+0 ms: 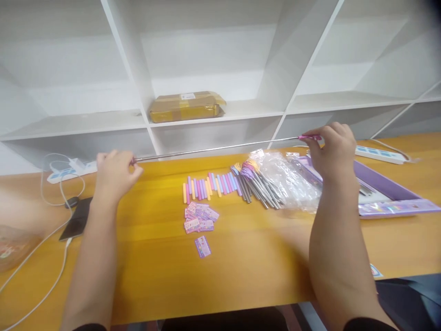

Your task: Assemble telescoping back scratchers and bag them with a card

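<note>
Two bare hands hold a long, thin metal rod (217, 148) stretched nearly level above the far edge of a wooden table (155, 271), beyond a row of pastel sticks (213, 181) in pink, purple, blue and yellow. The left hand (115, 172), left of the row, grips one end of the rod, its back turned to the viewer; the right hand (334, 145), right of the row, pinches the rod's pink end between thumb and fingers. Just right of the row lies a bundle of metal sticks (258, 184) with colourful heads, then clear plastic bags (292, 184) and a purple tray (386, 181). Just nearer than the row is a pile of small printed cards (200, 217), with a single card (203, 247) below it. Well left of the row lies a dark, flat device (77, 218) with a white cable. Behind the row, a taped brown parcel (186, 105) rests on a white shelf (248, 109).
</note>
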Action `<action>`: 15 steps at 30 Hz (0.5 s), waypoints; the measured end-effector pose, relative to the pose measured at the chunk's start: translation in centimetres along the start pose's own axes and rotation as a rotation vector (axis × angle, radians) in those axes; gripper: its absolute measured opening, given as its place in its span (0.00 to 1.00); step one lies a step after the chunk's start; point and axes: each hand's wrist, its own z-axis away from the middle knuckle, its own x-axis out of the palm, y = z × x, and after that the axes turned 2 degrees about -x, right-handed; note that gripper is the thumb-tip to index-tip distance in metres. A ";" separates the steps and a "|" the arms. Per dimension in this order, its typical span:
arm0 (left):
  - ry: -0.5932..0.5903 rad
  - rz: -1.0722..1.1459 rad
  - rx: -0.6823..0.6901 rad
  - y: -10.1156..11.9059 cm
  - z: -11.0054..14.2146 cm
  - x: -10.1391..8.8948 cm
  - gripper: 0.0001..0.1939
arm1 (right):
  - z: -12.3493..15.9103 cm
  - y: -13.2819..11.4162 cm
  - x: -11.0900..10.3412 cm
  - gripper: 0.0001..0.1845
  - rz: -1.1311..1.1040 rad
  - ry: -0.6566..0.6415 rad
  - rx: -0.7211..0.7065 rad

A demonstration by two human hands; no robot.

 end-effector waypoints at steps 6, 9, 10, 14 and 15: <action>0.053 -0.048 -0.123 -0.7 0.7 -0.2 0.14 | -0.1 -0.5 -0.8 0.11 -0.045 -0.035 -0.082; 0.038 -0.021 -0.196 -1.1 0.9 -0.5 0.13 | -0.1 -1.2 -1.0 0.09 -0.033 -0.075 -0.068; 0.022 -0.017 -0.205 -1.1 0.8 -0.7 0.12 | 0.0 -1.6 -1.1 0.09 -0.028 -0.083 -0.066; -0.065 -0.027 -0.256 -0.3 0.6 -2.1 0.14 | 0.7 -3.4 -1.4 0.09 -0.047 -0.016 -0.131; -0.083 -0.035 -0.273 0.0 0.5 -2.4 0.15 | 0.9 -3.8 -1.5 0.09 -0.059 -0.005 -0.150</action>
